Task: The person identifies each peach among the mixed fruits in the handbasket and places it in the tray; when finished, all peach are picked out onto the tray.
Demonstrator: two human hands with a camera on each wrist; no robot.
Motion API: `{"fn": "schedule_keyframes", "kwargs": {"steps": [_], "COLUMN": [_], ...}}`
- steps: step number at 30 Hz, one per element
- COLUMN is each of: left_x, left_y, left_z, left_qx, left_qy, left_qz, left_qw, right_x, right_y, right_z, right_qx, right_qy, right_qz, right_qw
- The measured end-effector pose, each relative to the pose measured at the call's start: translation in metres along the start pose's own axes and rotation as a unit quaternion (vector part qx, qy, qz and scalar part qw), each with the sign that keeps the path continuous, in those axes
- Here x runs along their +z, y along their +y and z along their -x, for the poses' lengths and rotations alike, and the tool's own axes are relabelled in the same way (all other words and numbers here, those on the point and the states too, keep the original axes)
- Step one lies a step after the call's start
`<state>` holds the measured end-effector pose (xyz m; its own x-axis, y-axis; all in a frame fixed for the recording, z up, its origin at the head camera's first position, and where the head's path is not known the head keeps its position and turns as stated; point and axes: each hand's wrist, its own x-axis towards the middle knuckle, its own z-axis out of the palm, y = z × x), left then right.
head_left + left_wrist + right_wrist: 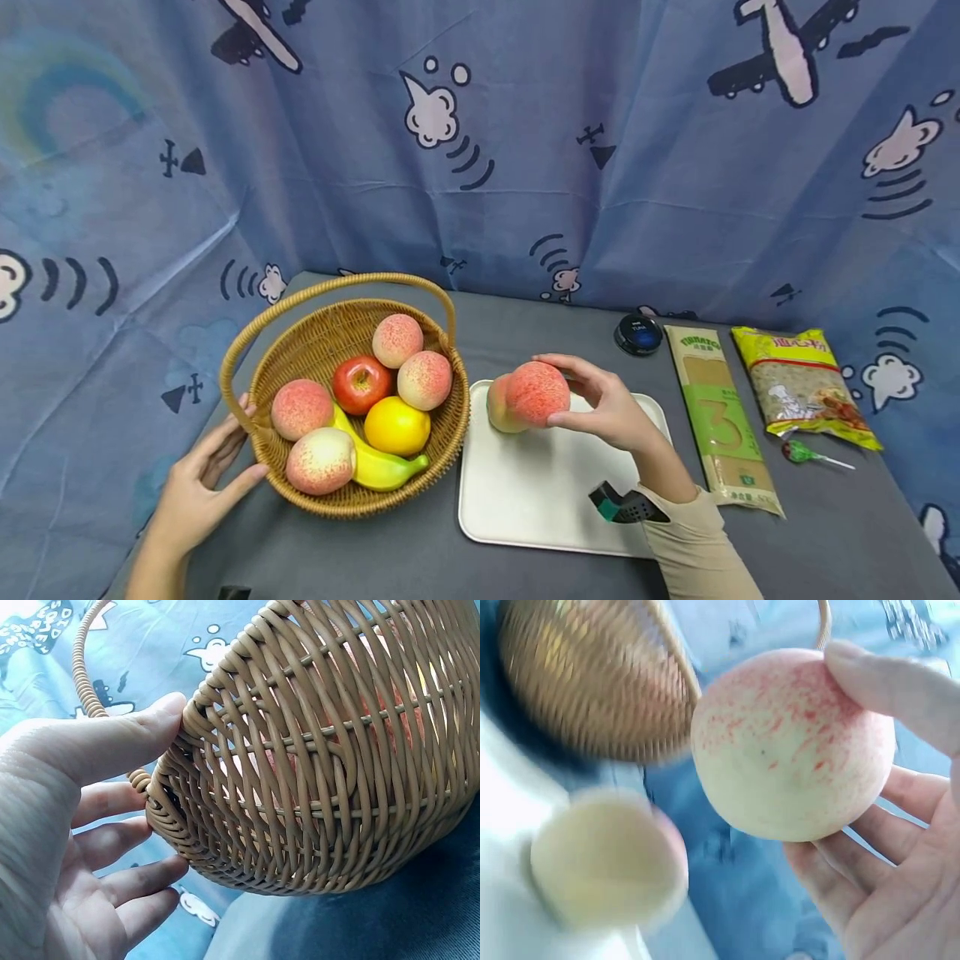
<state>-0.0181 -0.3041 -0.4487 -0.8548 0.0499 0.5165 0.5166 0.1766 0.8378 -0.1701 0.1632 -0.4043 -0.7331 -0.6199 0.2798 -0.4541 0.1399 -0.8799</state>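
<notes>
Peach (536,393) held in the right hand (611,408), fingers and thumb curled round it, hangs over the near-left part of the white tray (525,508), close to the tray's left edge. From the head view a second peach (501,406) shows only as a sliver behind the held one; the right wrist view brings it out properly, blurred and pale (607,859), lying on the tray below and apart from the held fruit (791,746). The left hand (198,483) rests with straight, spread fingers against the outer wall of the wicker basket (300,346), thumb at the rim; the left wrist view shows the fingertips touching the weave (315,750), which the head view leaves unclear. Basket and tray sit just beside each other, with a narrow strip of grey table (525,321) between them. Most of the tray lies bare toward the person. Two food packets (757,400) lie well off to the right.
</notes>
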Motion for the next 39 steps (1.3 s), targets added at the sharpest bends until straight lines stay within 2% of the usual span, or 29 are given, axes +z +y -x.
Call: {"fn": "schedule_keyframes", "kwargs": {"steps": [5,9,16,20,24,32,34,37,39], "left_x": [0.001,0.001,0.000,0.000,0.001,0.002,0.002,0.001,0.000], "left_y": [0.002,0.005,0.004,0.004,0.006,0.008,0.007,0.006,0.006], "left_z": [0.000,0.000,0.000,0.000,0.000,0.000,0.000,0.001,0.001], "left_qx": [-0.019,-0.043,-0.015,-0.035,-0.061,-0.045,-0.041,-0.052,-0.077], "left_qy": [0.001,0.003,0.002,0.003,0.004,0.000,0.000,0.004,0.007], "left_qz": [-0.008,-0.025,-0.012,-0.027,-0.044,-0.028,-0.027,-0.040,-0.056], "left_qw": [0.9998,0.9988,0.9998,0.9990,0.9972,0.9986,0.9988,0.9978,0.9954], "right_x": [-0.018,-0.022,-0.016,-0.013,-0.012,-0.012,-0.012,-0.012,-0.011], "right_y": [0.023,0.042,0.070,0.074,0.070,0.066,0.065,0.058,0.050], "right_z": [0.031,0.048,0.052,0.050,0.048,0.048,0.048,0.045,0.042], "right_qx": [0.073,0.121,0.146,0.169,0.187,0.189,0.181,0.150,0.120], "right_qy": [0.071,0.098,0.103,0.104,0.094,0.077,0.088,0.119,0.138], "right_qz": [0.041,0.055,0.061,0.077,0.070,0.044,0.047,0.053,0.055], "right_qw": [0.994,0.986,0.982,0.977,0.975,0.978,0.978,0.980,0.982]}}
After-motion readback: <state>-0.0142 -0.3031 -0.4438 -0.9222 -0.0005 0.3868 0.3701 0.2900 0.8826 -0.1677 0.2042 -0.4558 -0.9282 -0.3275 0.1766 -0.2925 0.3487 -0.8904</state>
